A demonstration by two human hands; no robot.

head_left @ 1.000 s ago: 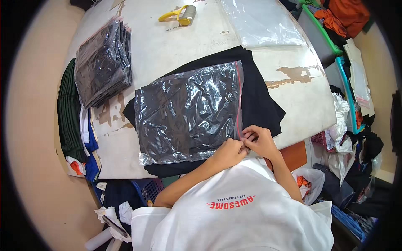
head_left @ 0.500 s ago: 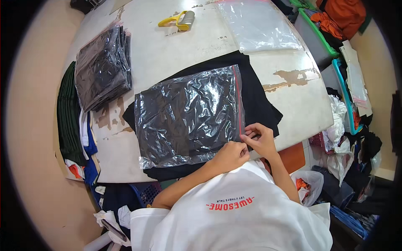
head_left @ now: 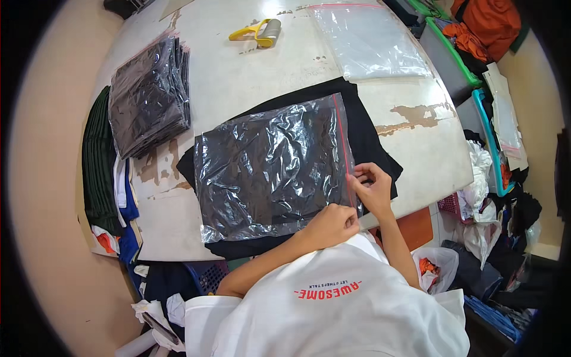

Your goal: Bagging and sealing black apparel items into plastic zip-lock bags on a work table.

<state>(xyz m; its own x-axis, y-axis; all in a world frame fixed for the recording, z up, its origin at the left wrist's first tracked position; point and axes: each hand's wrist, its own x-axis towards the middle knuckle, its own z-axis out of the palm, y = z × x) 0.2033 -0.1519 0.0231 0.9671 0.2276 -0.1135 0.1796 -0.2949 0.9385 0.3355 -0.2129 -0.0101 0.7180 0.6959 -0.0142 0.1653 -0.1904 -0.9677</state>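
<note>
Reserving the left of the worktop (head_left: 238,77) for stacked dark packs (head_left: 148,98), apparently for room. Resting the filled bag (head_left: 267,172) centrally on black cloth (head_left: 373,146), facing the red strip (head_left: 342,131) right, presumably for reach. Pinching its near right corner in the curled left hand (head_left: 333,226), apparently anchoring it; narrowly gripping the strip with the right hand (head_left: 373,185).

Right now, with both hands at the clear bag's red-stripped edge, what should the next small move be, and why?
Probably slide the right hand farther up the red strip, away from the body: its fingers touch the strip near the clear bag's lower right corner, where the left hand sits, while the strip's far stretch lies untouched.
</note>
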